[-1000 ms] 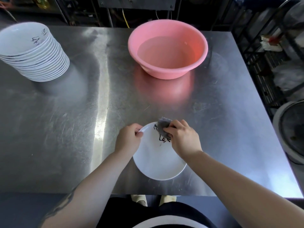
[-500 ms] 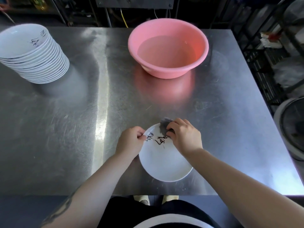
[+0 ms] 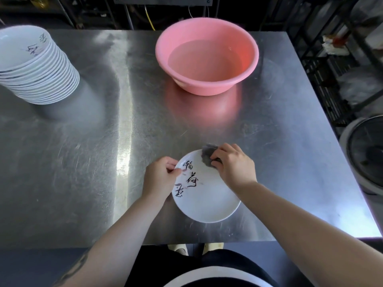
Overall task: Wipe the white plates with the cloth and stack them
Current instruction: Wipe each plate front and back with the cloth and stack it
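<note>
Plate: a white plate (image 3: 205, 201) with dark brushed characters sits near the front edge of a steel table (image 3: 83, 162), a little right of centre, its near rim close to that edge.
Left hand: the left hand (image 3: 160, 179) pinches the plate's left rim, thumb on the upper face and fingers curled at the edge.
Right hand: the right hand (image 3: 234, 165) has its fingers curled over a grey cloth (image 3: 208, 157), pressing it against the plate's far rim; a corner of the cloth pokes out past the rim onto the table.
Stack: a tall stack of white plates (image 3: 37, 69) with the same dark markings stands at the far left, partly cut off by the left border of the view, well apart from the plate being held.
Basin: a pink basin (image 3: 207, 56) holding clear water stands at the far centre of the table, close to the back edge, its colour reflected in the steel in front of it.
Open room: a broad bare stretch of steel lies between the stack, the basin and the hands; another bare strip runs along the table's right side.
Surface: brushed, scuffed metal with a bright streak of glare running front to back, left of centre.
Surroundings: dark wire shelving (image 3: 342, 59) stands just beyond the right edge, a round fan (image 3: 366, 152) sits low at the right, and dark equipment lines the back.
</note>
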`<state>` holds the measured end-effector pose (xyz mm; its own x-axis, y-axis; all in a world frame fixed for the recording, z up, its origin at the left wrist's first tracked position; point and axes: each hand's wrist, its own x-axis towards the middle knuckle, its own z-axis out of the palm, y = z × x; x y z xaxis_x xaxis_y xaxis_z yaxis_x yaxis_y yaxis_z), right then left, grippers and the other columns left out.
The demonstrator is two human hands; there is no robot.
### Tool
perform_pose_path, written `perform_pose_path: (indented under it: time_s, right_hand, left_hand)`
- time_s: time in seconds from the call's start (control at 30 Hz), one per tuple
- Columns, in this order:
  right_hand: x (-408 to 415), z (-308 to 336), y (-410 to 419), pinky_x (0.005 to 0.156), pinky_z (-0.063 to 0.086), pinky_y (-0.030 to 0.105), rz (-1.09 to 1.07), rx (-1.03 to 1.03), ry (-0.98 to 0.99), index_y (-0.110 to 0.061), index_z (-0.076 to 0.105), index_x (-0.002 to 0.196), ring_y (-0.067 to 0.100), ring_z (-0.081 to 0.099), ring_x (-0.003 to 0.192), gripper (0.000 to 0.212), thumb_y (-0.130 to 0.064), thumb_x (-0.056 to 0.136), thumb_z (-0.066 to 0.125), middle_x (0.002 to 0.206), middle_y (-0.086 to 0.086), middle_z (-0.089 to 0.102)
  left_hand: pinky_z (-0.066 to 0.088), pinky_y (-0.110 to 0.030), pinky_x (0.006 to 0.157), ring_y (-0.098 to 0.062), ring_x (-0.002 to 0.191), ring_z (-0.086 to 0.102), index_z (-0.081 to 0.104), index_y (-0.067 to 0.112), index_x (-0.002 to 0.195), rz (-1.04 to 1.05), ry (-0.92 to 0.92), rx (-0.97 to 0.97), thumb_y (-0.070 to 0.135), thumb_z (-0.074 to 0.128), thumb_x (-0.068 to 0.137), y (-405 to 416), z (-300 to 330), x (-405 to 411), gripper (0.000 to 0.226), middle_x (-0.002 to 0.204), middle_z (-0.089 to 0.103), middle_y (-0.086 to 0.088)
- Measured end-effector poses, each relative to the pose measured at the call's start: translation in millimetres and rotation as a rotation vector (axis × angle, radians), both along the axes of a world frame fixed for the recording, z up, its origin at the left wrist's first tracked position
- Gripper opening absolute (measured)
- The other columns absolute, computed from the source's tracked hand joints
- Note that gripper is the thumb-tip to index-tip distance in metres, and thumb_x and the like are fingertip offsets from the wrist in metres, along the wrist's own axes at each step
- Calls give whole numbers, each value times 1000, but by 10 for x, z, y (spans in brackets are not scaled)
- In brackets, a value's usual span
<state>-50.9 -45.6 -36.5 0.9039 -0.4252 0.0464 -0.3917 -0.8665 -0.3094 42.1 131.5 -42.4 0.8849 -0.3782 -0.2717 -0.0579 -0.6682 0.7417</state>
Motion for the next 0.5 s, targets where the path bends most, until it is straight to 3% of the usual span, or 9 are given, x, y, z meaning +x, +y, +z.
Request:
perform_pose_path:
  time_s: [0.1, 0.23, 0.33, 0.5]
  right_hand:
    - [-11, -1, 27, 53, 43, 29, -14, 0, -6, -21, 72, 91, 20, 52, 90, 10, -24, 90, 62, 94, -6, 61]
    - [75, -5, 141, 58, 43, 28, 46, 32, 19, -26, 71, 98, 17, 51, 95, 13, -27, 92, 59, 100, -10, 61]
    - [100, 2, 133, 62, 43, 28, 83, 33, 41, -27, 70, 101, 17, 51, 98, 16, -28, 92, 57, 104, -10, 61]
    - [-58, 36, 14, 58, 34, 27, -18, -44, -24, -18, 73, 88, 26, 54, 86, 8, -18, 87, 66, 92, -3, 64]
  left_hand:
    - [48, -23, 64, -11, 75, 64, 65, 25, 87, -53, -24, 75, 17, 75, 79, 42, 4, -47, 15, 80, 65, 13]
    - [53, -34, 78, -18, 85, 65, 64, 22, 109, -171, -97, 116, 23, 72, 85, -163, 87, 68, 25, 94, 64, 8]
    - [50, -29, 70, -21, 80, 67, 66, 20, 89, -149, -83, 123, 17, 71, 88, -243, 112, 133, 6, 71, 60, 12]
    - [40, -18, 59, -4, 71, 59, 64, 20, 85, -41, -21, 156, 16, 69, 87, 30, 39, 109, 8, 75, 59, 16]
